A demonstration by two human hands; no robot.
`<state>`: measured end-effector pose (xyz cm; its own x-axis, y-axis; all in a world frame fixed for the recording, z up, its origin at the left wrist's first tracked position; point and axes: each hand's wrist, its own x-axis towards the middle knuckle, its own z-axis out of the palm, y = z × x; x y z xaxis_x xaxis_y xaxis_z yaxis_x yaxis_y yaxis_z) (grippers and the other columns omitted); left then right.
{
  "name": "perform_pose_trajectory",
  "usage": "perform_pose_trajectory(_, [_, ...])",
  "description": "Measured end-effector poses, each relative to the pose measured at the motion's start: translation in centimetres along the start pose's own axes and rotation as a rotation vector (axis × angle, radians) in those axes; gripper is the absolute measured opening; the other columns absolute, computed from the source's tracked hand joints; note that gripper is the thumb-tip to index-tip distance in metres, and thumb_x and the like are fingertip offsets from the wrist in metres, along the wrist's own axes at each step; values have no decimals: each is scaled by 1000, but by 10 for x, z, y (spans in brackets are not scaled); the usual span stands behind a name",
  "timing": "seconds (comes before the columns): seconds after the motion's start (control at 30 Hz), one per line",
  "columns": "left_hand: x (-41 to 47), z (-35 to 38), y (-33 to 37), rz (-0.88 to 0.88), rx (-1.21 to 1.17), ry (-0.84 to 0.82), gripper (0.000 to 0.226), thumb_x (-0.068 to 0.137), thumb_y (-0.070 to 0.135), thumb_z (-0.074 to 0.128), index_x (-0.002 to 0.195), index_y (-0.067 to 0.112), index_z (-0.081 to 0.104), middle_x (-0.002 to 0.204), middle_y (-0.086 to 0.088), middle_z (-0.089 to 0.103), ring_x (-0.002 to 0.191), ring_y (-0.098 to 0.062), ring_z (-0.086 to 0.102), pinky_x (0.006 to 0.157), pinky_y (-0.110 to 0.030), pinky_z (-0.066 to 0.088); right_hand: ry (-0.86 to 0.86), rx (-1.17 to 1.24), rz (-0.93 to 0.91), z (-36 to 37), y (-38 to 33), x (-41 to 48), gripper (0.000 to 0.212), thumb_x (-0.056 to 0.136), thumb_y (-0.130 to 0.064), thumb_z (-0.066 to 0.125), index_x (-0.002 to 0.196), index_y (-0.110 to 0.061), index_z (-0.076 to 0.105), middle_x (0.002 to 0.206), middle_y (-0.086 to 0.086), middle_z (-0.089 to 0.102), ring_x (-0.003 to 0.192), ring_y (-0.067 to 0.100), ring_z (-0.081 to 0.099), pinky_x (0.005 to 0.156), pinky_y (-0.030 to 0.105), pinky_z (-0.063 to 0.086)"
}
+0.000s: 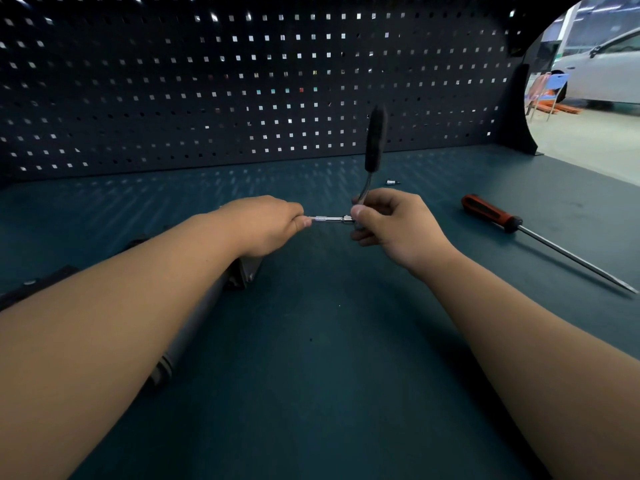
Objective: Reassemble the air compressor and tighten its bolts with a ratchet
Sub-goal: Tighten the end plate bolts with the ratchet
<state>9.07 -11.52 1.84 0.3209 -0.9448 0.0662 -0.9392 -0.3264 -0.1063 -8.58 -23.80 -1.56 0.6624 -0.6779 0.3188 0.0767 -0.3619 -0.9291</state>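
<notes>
Shiny knurled metal extension bar (329, 218), matt black ratchet handle (375, 138), matt bench (311, 375)

- Dark perforated metal pegboard wall (242, 81) spans the far side.
- Dark teal workbench top (329, 375) lies near.
- Far right: pale workshop floor (588, 143), white car (609, 74), blue chair (556, 83).

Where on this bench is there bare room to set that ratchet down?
Bare bench lies between the left forearm and right forearm, and at the far left below the pegboard. The right is taken by the screwdriver and a small socket; compressor parts crowd under the left forearm.
</notes>
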Motion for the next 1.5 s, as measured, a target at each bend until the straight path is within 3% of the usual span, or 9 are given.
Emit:
perform_pose_trajectory(0.2, [-1, 1, -2, -12, 18, -40, 35, 99, 54, 24, 77, 33, 41, 78, 10, 52, 74, -8, 46, 65, -33, 38, -29, 5, 143, 2, 6, -2, 27, 94, -27, 59, 80, -4, 64, 64, 3, 68, 55, 19, 67, 55, 29, 55])
perform_pose_trajectory(0.33, [1, 2, -2, -24, 22, -39, 36, 99, 54, 23, 74, 32, 38, 78, 8, 52, 76, -13, 48, 67, -35, 40, -28, 2, 34, -1, 5, -1, 9, 90, -16, 64, 82, -18, 66, 65, -5, 68, 62, 17, 69, 60, 26, 57])
perform_pose_trajectory(0.47, [1, 1, -1, -23, -2, -29, 38, 99, 54, 23, 73, 31, 38, 77, 6, 52, 72, -11, 47, 66, -35, 39, -26, -60, -59, -2, 5, 1, 13, 88, -13, 67, 82, -24, 65, 71, -8, 70, 71, 19, 71, 69, 27, 59])
perform_pose_trajectory(0.7, [-4, -1, -3, -10, -72, -5, 26, 99, 52, 30, 88, 34, 45, 78, 10, 54, 77, -12, 51, 72, -37, 46, -75, 39, 163, 0, 6, -1, 31, 97, -28, 54, 77, -5, 61, 66, 7, 66, 52, 19, 65, 50, 28, 52])
perform_pose_trajectory(0.87, [-2, -1, -2, -16, -45, -34, 32, 100, 51, 31, 88, 30, 51, 77, 8, 55, 76, -11, 50, 71, -36, 45, -50, -11, 102, 0, 6, -2, 14, 94, -18, 59, 82, -11, 63, 64, -2, 64, 57, 19, 68, 54, 27, 54])
perform_pose_trajectory(1.03, [1, -2, -1, -41, -71, -33, 34, 100, 50, 29, 88, 27, 51, 78, 6, 54, 76, -12, 50, 71, -36, 44, -62, -57, -9, -1, 7, 0, 15, 89, -9, 65, 86, -24, 64, 83, -4, 67, 74, 19, 68, 73, 29, 59])
perform_pose_trajectory(1.23, [-1, -1, -3, -44, -87, -33, 35, 97, 57, 32, 77, 32, 46, 77, 9, 54, 73, -6, 48, 63, -31, 38, -38, -32, 90, 2, 4, -1, 20, 95, -22, 57, 80, -10, 63, 60, -5, 61, 55, 18, 67, 54, 27, 55])
perform_pose_trajectory(1.37, [-3, -2, -2, -35, -72, -26, 32, 93, 61, 40, 82, 33, 50, 75, 11, 55, 74, -8, 52, 62, -30, 39, -37, 7, 109, 3, 5, -3, 20, 94, -23, 59, 82, -8, 64, 67, 3, 62, 55, 18, 66, 54, 29, 55])
perform_pose_trajectory(1.5, [-3, -4, 1, -33, -46, -16, 34, 98, 55, 33, 79, 29, 46, 75, 7, 54, 70, -8, 48, 58, -31, 35, -40, 92, 21, 0, 0, -2, 9, 87, -9, 68, 87, -18, 70, 68, -8, 68, 66, 14, 64, 68, 27, 59])
